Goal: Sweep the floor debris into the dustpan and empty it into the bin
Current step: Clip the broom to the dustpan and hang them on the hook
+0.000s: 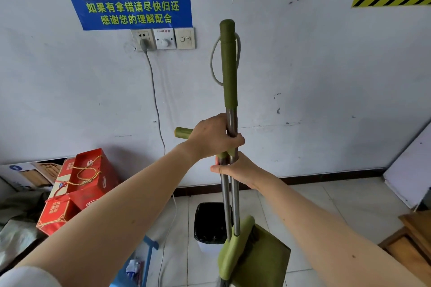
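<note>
Both hands hold an upright broom and dustpan set in front of a white wall. The broom (229, 65) has a metal pole with a long olive-green grip on top. My left hand (213, 138) is closed around both poles, with the short green dustpan handle end (183, 133) poking out to its left. Just below, my right hand (235, 170) grips the two metal poles. At the bottom the green dustpan (258, 254) hangs with the broom head clipped against it. A bin with a black liner (210, 221) stands on the tiled floor behind the poles.
Red gift boxes (77, 189) are stacked at the left against the wall. A grey cable (156, 105) hangs from a wall socket (143, 39). Wooden furniture (412, 237) sits at the right edge. A blue stool frame (147, 256) stands low at the left.
</note>
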